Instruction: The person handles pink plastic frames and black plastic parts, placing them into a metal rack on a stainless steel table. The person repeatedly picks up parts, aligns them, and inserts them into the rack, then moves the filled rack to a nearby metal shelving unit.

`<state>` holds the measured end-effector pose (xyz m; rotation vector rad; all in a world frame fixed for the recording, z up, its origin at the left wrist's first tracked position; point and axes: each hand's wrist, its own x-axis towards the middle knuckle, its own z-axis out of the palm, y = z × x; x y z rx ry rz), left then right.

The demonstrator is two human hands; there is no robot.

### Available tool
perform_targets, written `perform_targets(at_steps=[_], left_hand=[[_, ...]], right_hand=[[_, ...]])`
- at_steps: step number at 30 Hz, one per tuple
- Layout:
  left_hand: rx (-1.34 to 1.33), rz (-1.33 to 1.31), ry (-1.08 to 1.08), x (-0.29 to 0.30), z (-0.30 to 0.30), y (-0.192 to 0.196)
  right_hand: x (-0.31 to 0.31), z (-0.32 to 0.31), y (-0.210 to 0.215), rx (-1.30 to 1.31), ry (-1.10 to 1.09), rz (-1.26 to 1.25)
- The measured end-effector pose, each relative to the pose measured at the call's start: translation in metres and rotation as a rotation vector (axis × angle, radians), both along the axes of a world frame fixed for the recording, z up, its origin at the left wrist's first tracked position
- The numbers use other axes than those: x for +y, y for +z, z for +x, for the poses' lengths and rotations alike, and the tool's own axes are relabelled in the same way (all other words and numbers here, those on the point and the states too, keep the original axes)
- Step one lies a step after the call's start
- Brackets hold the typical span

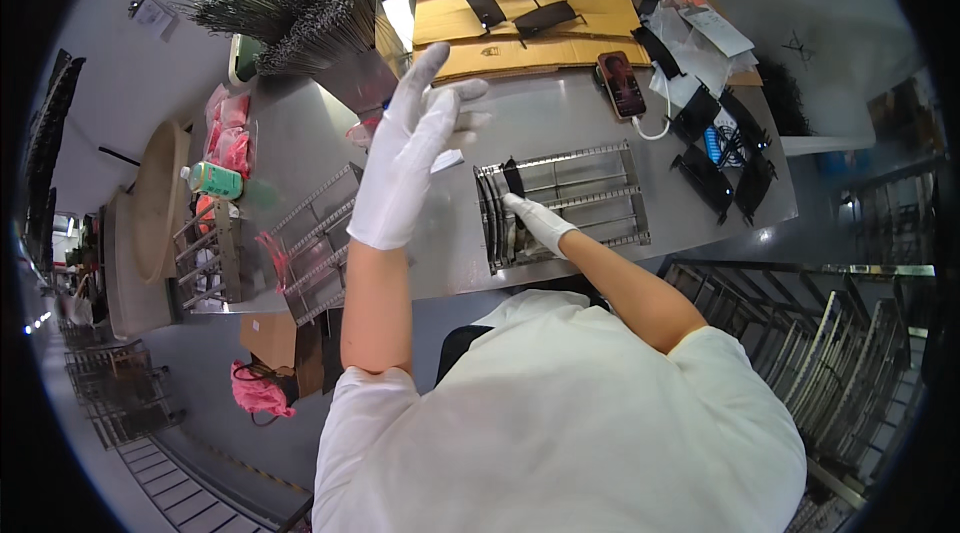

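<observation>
My left hand [405,148] wears a white glove and is raised over the table, fingers stretched out and apart, with nothing in them. Beyond its fingertips lies a sheet of brown cardboard [540,55] with black curved parts [546,19] on it. My right hand [540,226], also gloved in white, is at the left part of a metal slotted rack [590,201]. Its fingers are closed on a dark narrow strip [512,177], whose lower part the hand hides. Several similar dark strips [489,218] stand side by side at the rack's left end.
A second slotted rack [318,233] lies left of my left forearm. Thin metal rods [300,8] fill a container at the back left. A green bottle [212,180] and pink bags [230,128] are left. A phone [622,85] on a cable and black parts [725,158] lie right.
</observation>
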<state>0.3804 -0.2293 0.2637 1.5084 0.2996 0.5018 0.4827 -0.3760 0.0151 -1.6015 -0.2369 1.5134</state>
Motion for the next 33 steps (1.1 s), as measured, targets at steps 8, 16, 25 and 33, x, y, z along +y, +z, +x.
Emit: perform_targets(at_steps=[8,16,25,33], left_hand=[[0.173,-0.007,-0.047,0.002,0.000,-0.061],[0.356,0.755,0.150,-0.013,-0.002,-0.160],[0.453,1.090,0.043,-0.036,-0.004,-0.218],[0.442,0.979,0.082,-0.036,-0.007,-0.216]], right_hand=[[0.006,-0.001,0.024,-0.824,0.477,-0.207],[0.029,0.060,0.049,-0.992,0.512,-0.079],[0.143,0.268,0.046,-1.619,0.771,-0.236],[0.208,0.333,0.027,-1.710,1.033,-0.521]])
